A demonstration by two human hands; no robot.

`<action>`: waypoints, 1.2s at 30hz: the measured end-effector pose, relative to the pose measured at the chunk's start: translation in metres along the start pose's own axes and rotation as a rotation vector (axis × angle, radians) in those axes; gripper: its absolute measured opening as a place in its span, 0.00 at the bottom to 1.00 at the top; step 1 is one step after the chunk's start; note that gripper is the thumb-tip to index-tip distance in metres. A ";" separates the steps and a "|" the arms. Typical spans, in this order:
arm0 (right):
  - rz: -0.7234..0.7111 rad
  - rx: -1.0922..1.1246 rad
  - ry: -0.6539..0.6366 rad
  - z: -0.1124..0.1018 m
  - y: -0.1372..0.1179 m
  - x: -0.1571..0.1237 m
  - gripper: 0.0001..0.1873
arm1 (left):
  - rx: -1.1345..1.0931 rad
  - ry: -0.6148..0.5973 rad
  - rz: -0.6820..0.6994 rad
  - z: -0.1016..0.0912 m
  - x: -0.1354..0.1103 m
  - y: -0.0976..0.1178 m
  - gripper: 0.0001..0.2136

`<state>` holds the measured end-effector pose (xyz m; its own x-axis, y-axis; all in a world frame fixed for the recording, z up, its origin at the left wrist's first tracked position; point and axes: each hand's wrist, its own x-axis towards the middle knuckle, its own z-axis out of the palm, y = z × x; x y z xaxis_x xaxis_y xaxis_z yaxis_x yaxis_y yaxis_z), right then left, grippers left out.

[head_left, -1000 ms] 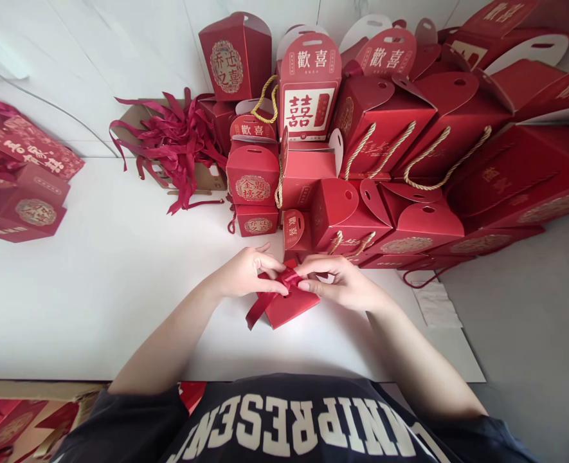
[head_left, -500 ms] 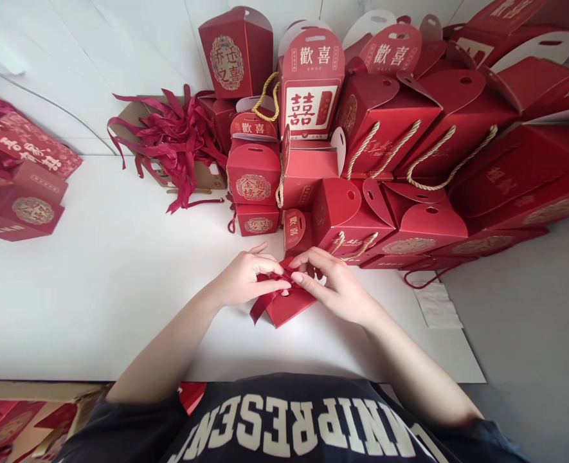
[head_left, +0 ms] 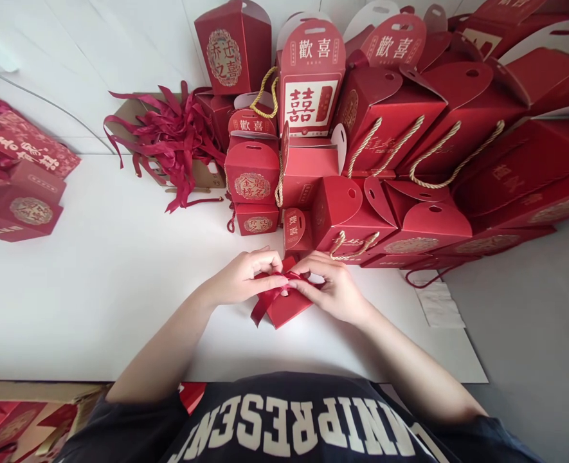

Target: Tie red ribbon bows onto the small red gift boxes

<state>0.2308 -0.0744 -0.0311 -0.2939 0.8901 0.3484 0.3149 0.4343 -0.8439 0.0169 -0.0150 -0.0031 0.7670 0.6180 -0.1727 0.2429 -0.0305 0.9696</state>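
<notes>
A small red gift box [head_left: 289,310] rests on the white table in front of me. Across its top lies a dark red ribbon [head_left: 261,310], one tail of which hangs over the box's left side. My left hand [head_left: 245,278] pinches the ribbon between thumb and fingers at the top of the box. From the other side my right hand [head_left: 332,286] pinches it too, its thumb and fingertips nearly meeting the left ones. The fingers partly hide the ribbon's knot or loop.
Red gift boxes [head_left: 352,212] with gold rope handles are stacked behind and to the right. A cardboard box of loose ribbons [head_left: 180,141] stands at the back. More red boxes [head_left: 33,202] sit far left. White tissue [head_left: 438,302] lies near the table's right edge.
Both hands stay at the box top. The right fingers have closed in and now pinch the ribbon, and the left fingers have curled slightly. The view has shifted a little.
</notes>
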 end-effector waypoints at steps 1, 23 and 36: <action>-0.032 0.001 0.020 0.001 0.002 0.000 0.03 | -0.013 -0.012 0.003 0.000 0.000 0.000 0.10; -0.208 -0.059 -0.120 -0.003 0.006 0.004 0.06 | 0.398 0.113 0.065 0.013 -0.012 0.016 0.06; -0.029 0.006 -0.105 -0.006 -0.004 -0.002 0.04 | 0.810 0.505 0.422 0.040 -0.011 -0.013 0.08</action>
<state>0.2356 -0.0767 -0.0257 -0.3963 0.8574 0.3284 0.2993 0.4588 -0.8366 0.0294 -0.0531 -0.0212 0.5900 0.6853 0.4268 0.4811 -0.7230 0.4958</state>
